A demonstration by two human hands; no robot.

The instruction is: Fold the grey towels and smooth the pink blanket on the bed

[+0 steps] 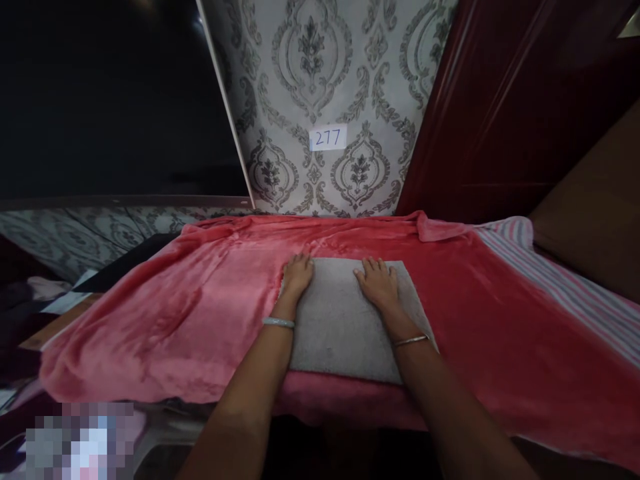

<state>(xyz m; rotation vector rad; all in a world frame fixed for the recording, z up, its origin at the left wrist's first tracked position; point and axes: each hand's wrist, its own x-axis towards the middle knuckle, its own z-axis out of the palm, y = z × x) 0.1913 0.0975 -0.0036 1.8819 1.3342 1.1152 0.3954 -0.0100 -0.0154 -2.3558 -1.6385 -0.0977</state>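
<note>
Seen in the head view: a grey cloth (340, 327) spread flat on a red blanket (215, 320) over the bench (175, 380), around the middle of its length, with the cloth's near edge just in from the bench's front edge. Laid over the cloth's far left corner, palm down: the left hand (299, 275), with fingers (301, 257) pointing toward the bench's back edge, open and gripping nothing. Resting on the cloth near its far edge, short of its far right corner: the right hand (380, 283), palm down, fingers (379, 264) a little spread, likewise open and holding nothing. On the left wrist, a pale bracelet (279, 323); on the right, a thin metal bangle (411, 340).

Rumpled along the bench's back edge: folds of the red blanket. Toward the bench's right end: a striped cloth (555, 277) in grey, white and pink. Behind the back edge, patterned wallpaper (313, 60) with a paper label (328, 137) reading 277; to the left, a black screen (110, 100); to the right, a dark red panel (500, 100).
</note>
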